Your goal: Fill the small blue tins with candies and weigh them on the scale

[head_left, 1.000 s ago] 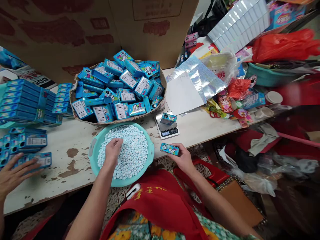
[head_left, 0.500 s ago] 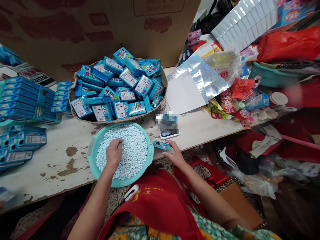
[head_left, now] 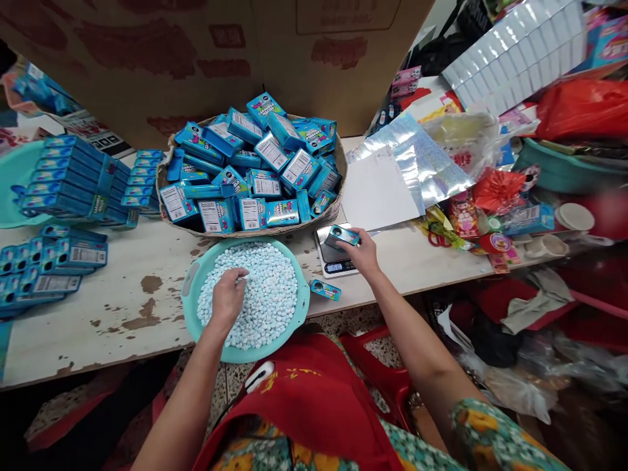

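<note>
Right grip point(head_left: 364, 254) at the scale point(head_left: 326, 255), box point(head_left: 343, 234) held; second box point(head_left: 325, 290) on its near side, beside the basin point(head_left: 255, 356)! Left grip point(head_left: 228, 297) over the candies point(head_left: 267, 288) in that basin, carton point(head_left: 339, 206) of boxes behind it, box stacks point(head_left: 69, 183) leftward on the counter point(head_left: 171, 281).

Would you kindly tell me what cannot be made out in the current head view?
In the head view:
Left hand: its own back hides its palm.
White digital scale with dark pan: digits on its display are too small to read surely.
Blue rectangular box in the right hand: that hand covers part of it.
Round turquoise plastic basin at far left: cut off by the picture's edge.
</note>
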`<state>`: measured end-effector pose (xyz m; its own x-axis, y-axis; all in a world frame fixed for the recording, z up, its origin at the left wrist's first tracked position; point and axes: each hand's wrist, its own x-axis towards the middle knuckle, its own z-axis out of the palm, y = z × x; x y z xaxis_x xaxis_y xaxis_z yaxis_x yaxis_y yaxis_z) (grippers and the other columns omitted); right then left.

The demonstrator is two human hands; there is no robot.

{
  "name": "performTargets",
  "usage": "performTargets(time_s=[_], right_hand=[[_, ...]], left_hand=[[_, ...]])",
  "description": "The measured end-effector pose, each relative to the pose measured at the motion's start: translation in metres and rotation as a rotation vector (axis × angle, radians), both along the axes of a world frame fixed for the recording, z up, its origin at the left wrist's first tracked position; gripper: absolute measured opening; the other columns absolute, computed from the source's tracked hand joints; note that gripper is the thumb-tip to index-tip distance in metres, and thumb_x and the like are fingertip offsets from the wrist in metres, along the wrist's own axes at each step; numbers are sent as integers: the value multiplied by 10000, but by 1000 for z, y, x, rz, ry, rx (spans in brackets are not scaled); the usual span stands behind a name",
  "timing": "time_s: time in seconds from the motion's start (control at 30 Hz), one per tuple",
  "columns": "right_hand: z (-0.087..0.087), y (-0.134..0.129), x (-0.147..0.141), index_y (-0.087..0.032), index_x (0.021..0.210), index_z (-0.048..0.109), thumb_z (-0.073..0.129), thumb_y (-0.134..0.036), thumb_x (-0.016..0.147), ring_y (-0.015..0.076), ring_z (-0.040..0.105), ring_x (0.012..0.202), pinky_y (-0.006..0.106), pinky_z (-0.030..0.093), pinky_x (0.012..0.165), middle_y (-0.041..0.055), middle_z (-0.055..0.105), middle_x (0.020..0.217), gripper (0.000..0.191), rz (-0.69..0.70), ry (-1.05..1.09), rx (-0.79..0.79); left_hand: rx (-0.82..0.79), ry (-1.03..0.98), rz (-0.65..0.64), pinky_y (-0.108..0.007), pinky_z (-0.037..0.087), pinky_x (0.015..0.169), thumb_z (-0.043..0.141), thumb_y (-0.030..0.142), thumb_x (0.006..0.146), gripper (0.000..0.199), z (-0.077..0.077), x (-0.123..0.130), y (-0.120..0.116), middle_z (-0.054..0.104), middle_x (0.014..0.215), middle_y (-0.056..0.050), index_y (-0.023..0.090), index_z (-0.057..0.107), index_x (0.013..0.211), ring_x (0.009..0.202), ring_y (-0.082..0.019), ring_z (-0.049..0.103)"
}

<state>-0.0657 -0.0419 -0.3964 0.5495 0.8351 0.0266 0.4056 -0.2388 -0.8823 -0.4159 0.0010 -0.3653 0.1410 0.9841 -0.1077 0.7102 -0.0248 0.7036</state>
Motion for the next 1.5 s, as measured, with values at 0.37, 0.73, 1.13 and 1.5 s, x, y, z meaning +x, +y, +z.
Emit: performTargets(time_s=[0.37,0.73,1.13,1.5], right_hand=[[97,-11,-100,-212,1037,598,729,-344,747,210,616,899,333,482,807,49,646,977,344,464,-72,131],[87,8,-151,-214,1025,593,731,-323,737,232,615,913,346,481,788,47,647,967,337,627,-67,92],[76,-29,-115,-253,1290,443,667,-427,789,243,524,1181,441,414,1022,92,516,1314,576,418,187,119],[-14,-98,-79,-188,1015,601,669,-427,735,251,607,909,422,483,840,76,649,983,374,279,-70,-260]], left_hand=[[-107,-435,-3,-255,452,679,616,236,751,92,91,20,-2,614,792,-21,172,613,816,736,-139,569],[125,-331,-311,-334,457,916,448,89,843,254,107,15,-1,626,1106,-65,206,612,997,1059,-179,575],[231,37,323,-343,457,745,769,425,633,519,97,-75,11,613,867,-13,222,582,1073,783,-202,570],[-16,158,955,-613,354,904,746,195,530,446,-49,-205,61,381,695,28,198,407,821,984,-351,521]])
